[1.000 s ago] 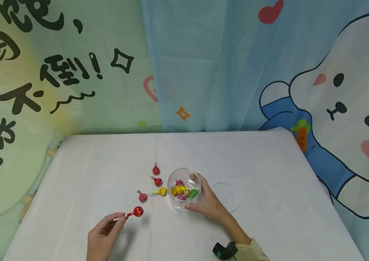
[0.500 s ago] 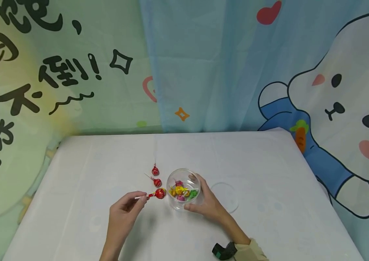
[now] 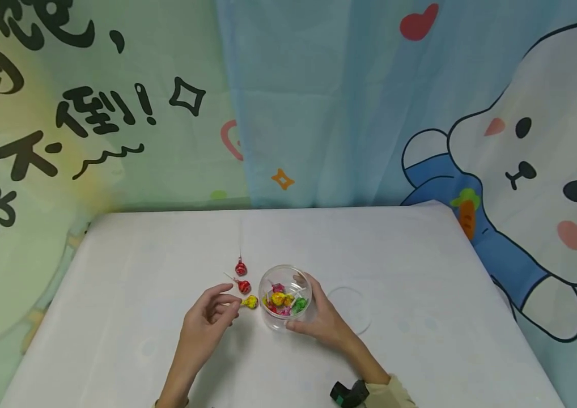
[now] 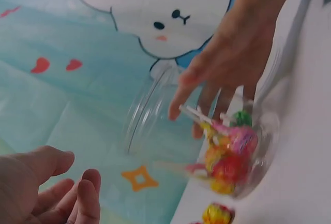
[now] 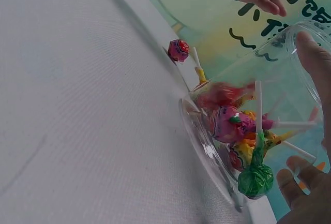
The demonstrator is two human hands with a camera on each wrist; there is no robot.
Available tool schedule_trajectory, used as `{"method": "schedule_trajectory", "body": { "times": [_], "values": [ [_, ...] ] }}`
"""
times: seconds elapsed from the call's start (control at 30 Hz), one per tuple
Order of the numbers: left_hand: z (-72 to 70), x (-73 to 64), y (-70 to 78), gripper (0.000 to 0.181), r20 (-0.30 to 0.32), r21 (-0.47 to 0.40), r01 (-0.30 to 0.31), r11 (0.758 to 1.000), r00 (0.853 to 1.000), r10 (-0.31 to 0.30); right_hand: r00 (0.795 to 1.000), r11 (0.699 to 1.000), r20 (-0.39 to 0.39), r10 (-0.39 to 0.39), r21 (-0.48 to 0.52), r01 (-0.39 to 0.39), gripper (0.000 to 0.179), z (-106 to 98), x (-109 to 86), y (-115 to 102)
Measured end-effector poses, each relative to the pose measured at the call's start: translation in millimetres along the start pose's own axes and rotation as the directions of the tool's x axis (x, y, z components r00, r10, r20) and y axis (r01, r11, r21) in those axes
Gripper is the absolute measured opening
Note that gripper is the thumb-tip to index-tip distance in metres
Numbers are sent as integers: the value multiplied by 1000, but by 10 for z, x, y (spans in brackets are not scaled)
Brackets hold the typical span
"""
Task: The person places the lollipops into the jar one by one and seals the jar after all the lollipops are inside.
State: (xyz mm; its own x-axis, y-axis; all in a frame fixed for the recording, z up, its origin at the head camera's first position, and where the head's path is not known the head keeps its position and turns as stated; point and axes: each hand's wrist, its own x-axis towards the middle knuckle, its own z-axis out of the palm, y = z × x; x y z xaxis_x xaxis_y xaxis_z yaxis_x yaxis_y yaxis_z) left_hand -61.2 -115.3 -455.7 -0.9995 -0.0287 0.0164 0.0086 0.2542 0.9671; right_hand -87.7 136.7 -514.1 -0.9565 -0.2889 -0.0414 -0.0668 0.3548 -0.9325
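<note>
My right hand [image 3: 321, 317] grips a clear jar [image 3: 285, 324] from its right side, thumb in front and fingers behind. Several wrapped lollipops lie inside, among them a green lollipop [image 5: 255, 180], a pink lollipop [image 5: 226, 124] and a blurred red lollipop [image 4: 231, 168]. Left of the jar, my left hand [image 3: 211, 316] hovers with loosely bent fingers and nothing between them. Just past its fingertips a yellow lollipop [image 3: 251, 302] lies on the table. Two red lollipops, a nearer red one [image 3: 244, 287] and a farther red one [image 3: 240, 267], lie behind it.
A white cloth covers the table [image 3: 421, 283]. On it, right of the jar, lies a clear round ring or lid [image 3: 369, 310]. A pinkish-red lollipop [image 5: 178, 50] shows beyond the jar in the right wrist view. A printed curtain [image 3: 309, 102] hangs behind the table.
My left hand has carried a red lollipop rightward to the jar and let it go inside. It now stands empty just left of the jar. The right hand has kept its grip.
</note>
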Motion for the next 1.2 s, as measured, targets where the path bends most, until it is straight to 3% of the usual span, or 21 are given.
{"method": "schedule_trajectory", "body": {
  "times": [0.33, 0.53, 0.8, 0.9, 1.0, 1.1, 1.2],
  "values": [
    [-288, -47, -103, 34, -143, 65, 45, 997, 989, -35, 1000, 1000, 4, 12, 7, -12, 100, 4, 23, 2],
    [-415, -43, -236, 31, -191, 84, 66, 994, 980, -49, 1000, 1000, 4, 17, 11, -17, 100, 4, 19, 5],
    [-442, -8, -334, 34, -189, 75, 117, 990, 977, -101, 1000, 1000, -3, -20, 2, 20, 100, 5, 23, 15],
    [-408, 22, -381, 32, -162, 195, 62, 979, 986, -30, 999, 999, -2, -37, 0, 37, 100, 4, 22, 15],
    [-349, 78, -452, 30, -103, 372, -92, 924, 985, 139, 999, 999, -2, -44, -2, 44, 100, 5, 21, 16],
    [-277, 158, -526, 31, -29, 487, -268, 831, 946, 322, 999, 999, -1, -36, -3, 36, 100, 6, 22, 22],
    [-212, 241, -584, 29, 17, 529, -359, 769, 911, 413, 1000, 1000, 5, -14, -7, 14, 100, 8, 23, 28]
  ]
}}
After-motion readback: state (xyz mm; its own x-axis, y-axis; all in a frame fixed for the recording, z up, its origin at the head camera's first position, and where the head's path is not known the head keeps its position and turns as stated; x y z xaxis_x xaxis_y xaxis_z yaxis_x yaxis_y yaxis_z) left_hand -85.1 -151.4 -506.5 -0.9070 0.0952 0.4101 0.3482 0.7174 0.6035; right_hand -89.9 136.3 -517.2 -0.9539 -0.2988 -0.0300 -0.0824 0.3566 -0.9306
